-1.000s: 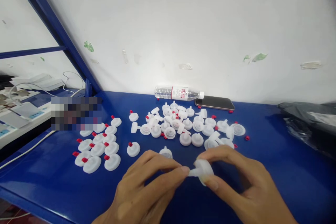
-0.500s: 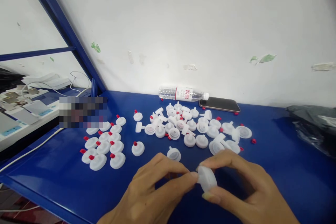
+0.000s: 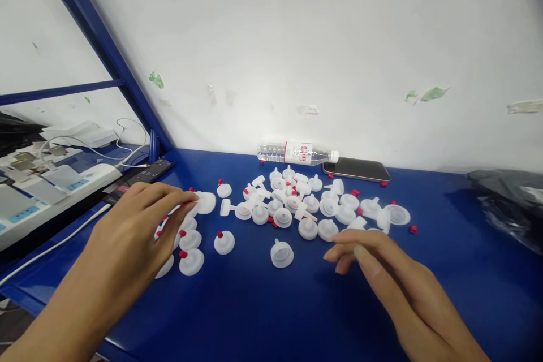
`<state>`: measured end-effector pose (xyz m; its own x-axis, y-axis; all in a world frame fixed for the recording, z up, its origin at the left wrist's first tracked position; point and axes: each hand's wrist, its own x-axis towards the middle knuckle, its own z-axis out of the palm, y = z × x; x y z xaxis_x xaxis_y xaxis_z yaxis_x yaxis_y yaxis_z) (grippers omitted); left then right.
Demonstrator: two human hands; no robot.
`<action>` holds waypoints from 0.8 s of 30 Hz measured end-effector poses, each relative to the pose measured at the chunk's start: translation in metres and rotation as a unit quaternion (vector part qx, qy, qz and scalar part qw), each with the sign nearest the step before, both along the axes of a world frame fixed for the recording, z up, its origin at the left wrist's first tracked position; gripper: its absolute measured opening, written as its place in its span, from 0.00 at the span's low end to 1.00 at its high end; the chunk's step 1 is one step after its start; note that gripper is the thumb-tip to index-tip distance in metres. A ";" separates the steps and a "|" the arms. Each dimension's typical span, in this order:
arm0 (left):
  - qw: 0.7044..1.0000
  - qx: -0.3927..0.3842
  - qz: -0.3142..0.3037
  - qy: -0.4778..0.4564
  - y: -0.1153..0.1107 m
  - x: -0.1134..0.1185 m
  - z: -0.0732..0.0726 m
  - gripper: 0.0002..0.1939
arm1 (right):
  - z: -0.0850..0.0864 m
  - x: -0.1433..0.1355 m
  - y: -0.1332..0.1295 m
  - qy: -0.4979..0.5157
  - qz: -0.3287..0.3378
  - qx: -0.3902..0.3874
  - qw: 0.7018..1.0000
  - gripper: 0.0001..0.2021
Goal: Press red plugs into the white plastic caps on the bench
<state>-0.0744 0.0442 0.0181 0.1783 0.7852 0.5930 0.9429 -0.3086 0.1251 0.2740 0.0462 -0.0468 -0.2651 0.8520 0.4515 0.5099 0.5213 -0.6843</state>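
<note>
Far left of my left hand, beyond the bench edge, white power strips (image 3: 38, 186) and a white cable (image 3: 51, 246) lie on a lower surface; a dark flat device (image 3: 138, 178) sits just behind the knuckles, at the back-left corner of the blue bench (image 3: 263, 311).

My left hand (image 3: 127, 237) reaches over the group of capped white discs (image 3: 186, 246), each bearing a red plug; its fingertips (image 3: 189, 199) pinch one white disc (image 3: 206, 202) at the far end of that group, the grip closed on the disc's edge; the palm hides several discs beneath it.

Just right of that hand, a single capped disc (image 3: 224, 242) stands apart; further right, a lone uncapped disc (image 3: 282, 253) rests stem-up, midway between my two hands, with bare blue surface all round it and in front of it toward the near edge.

Behind that gap, the loose heap of uncapped discs (image 3: 305, 206) spreads toward the wall, with stray red plugs (image 3: 410, 229) among and beside it; a clear water bottle (image 3: 297, 153) and a dark phone (image 3: 356, 169) lie against the wall behind the heap.

My right hand (image 3: 394, 288) rests low on the bench, fingers (image 3: 339, 246) loosely extended and holding nothing, tips just short of the heap's near fringe.

Well right of that hand, a black plastic bag (image 3: 507, 203) occupies the bench's right end; open blue surface separates them.
</note>
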 end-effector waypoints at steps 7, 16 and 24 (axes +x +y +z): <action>0.983 -0.149 0.023 0.109 0.022 -0.027 -0.029 0.21 | -0.003 0.000 -0.001 -0.028 0.004 0.033 0.999 0.11; 0.983 -0.167 0.036 0.066 0.033 -0.026 -0.035 0.23 | -0.001 -0.003 -0.002 -0.078 0.025 0.088 0.993 0.10; 0.987 -0.146 0.050 0.045 0.025 -0.019 -0.028 0.25 | 0.002 -0.002 -0.004 -0.076 0.070 0.103 0.989 0.12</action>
<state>-0.0937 0.0693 -0.0096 0.1335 0.9368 0.3233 0.9780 -0.1773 0.1099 0.2715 0.0419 -0.0452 -0.4525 0.6960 0.5576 0.5123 0.7147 -0.4763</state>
